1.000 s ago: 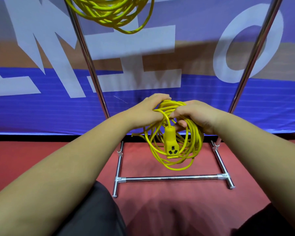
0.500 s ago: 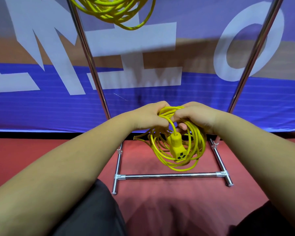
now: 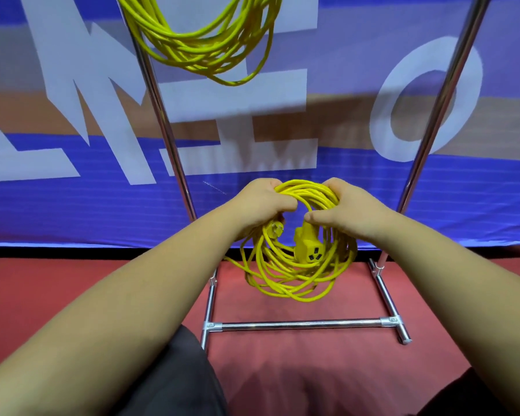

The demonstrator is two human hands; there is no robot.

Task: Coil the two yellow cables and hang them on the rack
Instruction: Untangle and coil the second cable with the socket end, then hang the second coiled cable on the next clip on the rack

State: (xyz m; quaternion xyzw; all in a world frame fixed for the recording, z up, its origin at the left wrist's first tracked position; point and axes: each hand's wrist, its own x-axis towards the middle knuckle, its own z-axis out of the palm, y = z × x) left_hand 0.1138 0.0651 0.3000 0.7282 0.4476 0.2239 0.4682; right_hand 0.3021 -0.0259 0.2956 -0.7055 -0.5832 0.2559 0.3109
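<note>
I hold a coiled yellow cable (image 3: 297, 274) in the air between the two uprights of the chrome rack (image 3: 168, 139). My left hand (image 3: 257, 205) grips the coil's top left, and my right hand (image 3: 347, 210) grips its top right. The cable's yellow socket end (image 3: 308, 250) hangs inside the loop below my right thumb. Its plug end (image 3: 275, 229) shows under my left hand. A second yellow cable coil (image 3: 204, 40) hangs at the top of the view, between the uprights; what it hangs from is out of view.
The rack's base crossbar (image 3: 297, 325) and feet stand on a red floor (image 3: 42, 295). A blue banner with large white letters (image 3: 72, 115) runs behind the rack. My dark trouser knees (image 3: 168, 379) fill the lower edge.
My hands have moved apart along the top of the coil. The socket end has swung right and the plug end has come into sight. The hanging coil shows more fully at the top.
</note>
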